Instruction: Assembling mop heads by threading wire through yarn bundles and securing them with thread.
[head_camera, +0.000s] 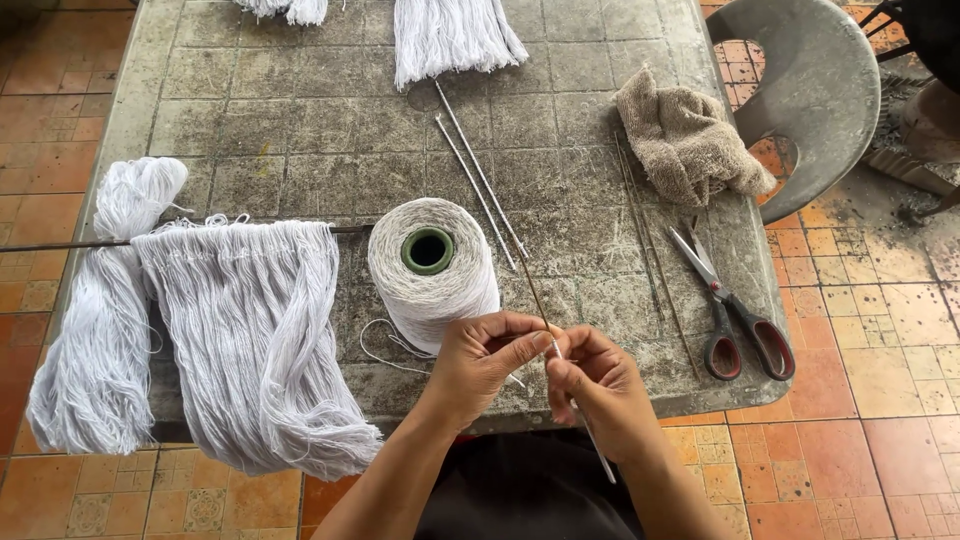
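My left hand (487, 358) and my right hand (598, 385) meet at the table's near edge. Both pinch a long thin metal rod (487, 185) that runs diagonally from my lap up across the table; white thread is wrapped along much of its length. My left fingertips pinch the rod and thread near the middle. A large cone of white thread (432, 270) with a green core stands just beyond my left hand, with a loose strand trailing from it toward my hands.
The table is a worn grey tiled slab (300, 110). A fringe of white thread (255, 330) hangs on a dark rod at the left beside a skein (105, 300). At the right lie scissors (725, 305), a beige cloth (685, 140), thin sticks and a grey chair (810, 90).
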